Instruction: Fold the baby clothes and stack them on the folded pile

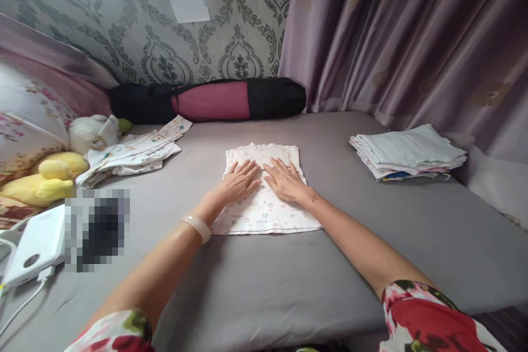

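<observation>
A small white printed garment (264, 212), perhaps a baby shirt, lies flat on the grey sheet in front of me, with its sides folded in at the upper part. My left hand (239, 180) rests palm down on its left half, fingers stretched out. On the right half lies my right hand (285, 180), also flat with the fingers spread. The fingertips of both hands come close together near the middle of the cloth. Neither hand grips the fabric. Parts of the garment are hidden under my hands.
A stack of folded clothes (412, 151) sits at the right. Loose printed clothes (136, 154) lie at the left beside yellow plush toys (49, 176). A white power bank (37, 247) with cables is at the near left. A black and maroon bag (210, 101) lies along the wall.
</observation>
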Demonstrator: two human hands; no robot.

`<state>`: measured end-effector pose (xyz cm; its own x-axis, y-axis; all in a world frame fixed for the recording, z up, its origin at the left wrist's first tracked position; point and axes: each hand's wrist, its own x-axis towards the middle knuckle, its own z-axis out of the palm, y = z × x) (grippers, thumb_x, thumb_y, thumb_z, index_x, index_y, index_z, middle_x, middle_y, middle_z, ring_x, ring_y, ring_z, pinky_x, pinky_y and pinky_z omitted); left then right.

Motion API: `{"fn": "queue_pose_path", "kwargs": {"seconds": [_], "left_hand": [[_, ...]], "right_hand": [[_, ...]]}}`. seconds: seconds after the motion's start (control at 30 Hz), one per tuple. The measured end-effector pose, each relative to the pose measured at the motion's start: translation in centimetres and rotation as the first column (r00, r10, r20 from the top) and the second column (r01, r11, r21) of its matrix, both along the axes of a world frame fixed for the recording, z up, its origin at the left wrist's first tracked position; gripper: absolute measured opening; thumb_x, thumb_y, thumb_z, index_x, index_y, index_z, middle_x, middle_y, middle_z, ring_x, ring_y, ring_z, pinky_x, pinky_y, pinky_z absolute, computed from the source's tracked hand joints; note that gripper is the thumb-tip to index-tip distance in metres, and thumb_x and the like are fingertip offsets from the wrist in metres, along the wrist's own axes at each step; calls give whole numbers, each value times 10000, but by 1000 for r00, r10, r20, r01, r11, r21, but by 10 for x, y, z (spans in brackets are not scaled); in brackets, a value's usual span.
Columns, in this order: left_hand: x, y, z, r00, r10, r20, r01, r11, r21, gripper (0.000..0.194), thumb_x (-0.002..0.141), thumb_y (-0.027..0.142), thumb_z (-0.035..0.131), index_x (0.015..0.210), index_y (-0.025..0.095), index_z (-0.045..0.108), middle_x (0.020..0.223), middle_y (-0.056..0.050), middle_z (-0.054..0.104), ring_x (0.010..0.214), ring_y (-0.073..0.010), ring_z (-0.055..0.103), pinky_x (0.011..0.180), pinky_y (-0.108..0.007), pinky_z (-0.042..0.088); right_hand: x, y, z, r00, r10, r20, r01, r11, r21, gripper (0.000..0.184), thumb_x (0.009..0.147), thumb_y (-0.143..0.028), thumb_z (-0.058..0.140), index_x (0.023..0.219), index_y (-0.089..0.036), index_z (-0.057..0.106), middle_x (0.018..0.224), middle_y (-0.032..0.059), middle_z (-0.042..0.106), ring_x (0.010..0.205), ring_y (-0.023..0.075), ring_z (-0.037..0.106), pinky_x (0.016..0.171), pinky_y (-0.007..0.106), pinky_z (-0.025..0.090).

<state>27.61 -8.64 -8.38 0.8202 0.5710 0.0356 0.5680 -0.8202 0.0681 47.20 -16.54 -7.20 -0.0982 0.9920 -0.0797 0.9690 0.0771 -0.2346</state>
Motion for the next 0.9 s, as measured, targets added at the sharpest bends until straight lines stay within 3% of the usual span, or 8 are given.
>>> {"fn": "queue_pose_path", "kwargs": {"seconds": [0.23,0.43,0.57,0.73,0.9], "left_hand": [[-1,-1,-13,1000,8,12,-8,999,-50,649,1010,543,143,1544,201,281,1628,-98,212,1512,-249,148,1216,-511,110],[0,-4,-8,1000,11,-9,-12,999,-43,633,1019,506,156,1539,171,291,1624,-120,216,1511,-257,146,1216,-501,117],[-10,-27,0,999,-37,-8,36,998,-50,668,1011,537,177,1528,134,304,1616,-156,223,1507,-281,159,1212,-500,135],[-34,-61,9,988,-152,-7,149,976,-157,740,976,631,229,1552,168,242,1627,-142,191,1515,-266,121,1223,-474,109],[-42,-70,12,992,-127,-10,122,968,-220,747,967,651,237,1563,202,210,1638,-118,145,1519,-265,87,1226,-488,75]], "right_hand": [[-2,-3,-5,1000,4,4,-4,1000,-13,591,1022,-474,184,1566,-248,238,1653,60,114,1521,231,43,1210,495,6],[-1,-5,-2,1000,19,-8,-19,1000,-23,601,1021,-471,194,1569,-227,223,1654,81,97,1521,234,23,1208,507,-2],[0,-29,4,995,87,-41,-90,994,-62,620,1016,-492,220,1571,-216,215,1654,103,52,1520,243,-3,1208,512,-2],[2,-67,10,985,164,-62,-169,981,-92,643,1005,-542,253,1571,-241,214,1654,97,46,1519,262,-2,1209,532,13],[2,-75,7,984,176,-32,-177,981,-73,634,1006,-524,279,1566,-231,238,1653,103,63,1518,271,3,1210,533,20]]}}
